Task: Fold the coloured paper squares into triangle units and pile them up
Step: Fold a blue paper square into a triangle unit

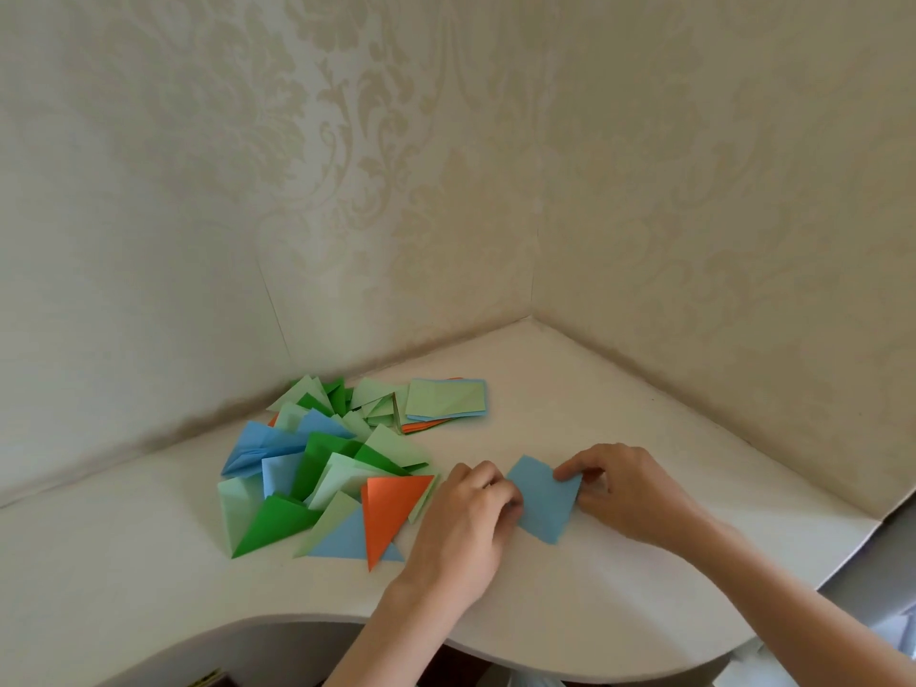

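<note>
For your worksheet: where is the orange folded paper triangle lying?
In the head view, the orange folded paper triangle lies at the pile's near right edge, overlapping a blue folded triangle, just left of the left hand.

Light: soft, even daylight, moderately bright
Shadows: faint, under both hands
Edges: wide-angle bending at frame borders
Focus: slightly soft throughout

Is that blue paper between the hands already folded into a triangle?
Not yet. The blue paper still shows four corners and lies flat on the desk, left hand and right hand pinching opposite edges.
</note>
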### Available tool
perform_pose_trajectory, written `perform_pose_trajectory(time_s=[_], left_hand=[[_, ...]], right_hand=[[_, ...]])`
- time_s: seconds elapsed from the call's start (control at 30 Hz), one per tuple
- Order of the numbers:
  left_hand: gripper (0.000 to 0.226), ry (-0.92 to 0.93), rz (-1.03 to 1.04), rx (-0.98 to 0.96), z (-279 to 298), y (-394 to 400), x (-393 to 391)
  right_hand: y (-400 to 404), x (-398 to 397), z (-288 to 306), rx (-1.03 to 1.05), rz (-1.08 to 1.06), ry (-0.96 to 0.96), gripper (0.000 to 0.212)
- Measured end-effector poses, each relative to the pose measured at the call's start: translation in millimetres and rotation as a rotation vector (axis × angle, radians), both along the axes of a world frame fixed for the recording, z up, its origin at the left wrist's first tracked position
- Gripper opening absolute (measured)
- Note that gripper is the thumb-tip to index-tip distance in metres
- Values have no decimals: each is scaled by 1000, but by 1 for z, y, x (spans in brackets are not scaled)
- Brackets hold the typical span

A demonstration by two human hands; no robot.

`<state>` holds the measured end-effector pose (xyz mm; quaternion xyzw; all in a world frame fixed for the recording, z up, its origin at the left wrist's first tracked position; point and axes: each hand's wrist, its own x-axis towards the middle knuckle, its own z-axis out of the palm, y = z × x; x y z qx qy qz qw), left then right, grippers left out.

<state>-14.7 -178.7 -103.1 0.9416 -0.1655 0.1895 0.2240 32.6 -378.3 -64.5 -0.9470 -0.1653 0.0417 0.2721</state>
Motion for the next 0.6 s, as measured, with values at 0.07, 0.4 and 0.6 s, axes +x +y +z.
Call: perform_pose_trajectory(time_s=[0.07, 0.4, 0.6], left_hand=[[31, -33, 31, 43, 2, -5, -3], [26, -66, -23, 93, 1, -10, -14], [13, -84, 76, -23, -8, 5, -9]], right_hand=[[-2, -8, -4, -8, -2, -66, 20], [0, -28, 0, 42, 122, -183, 10], [-3, -17, -20, 18, 84, -163, 19]])
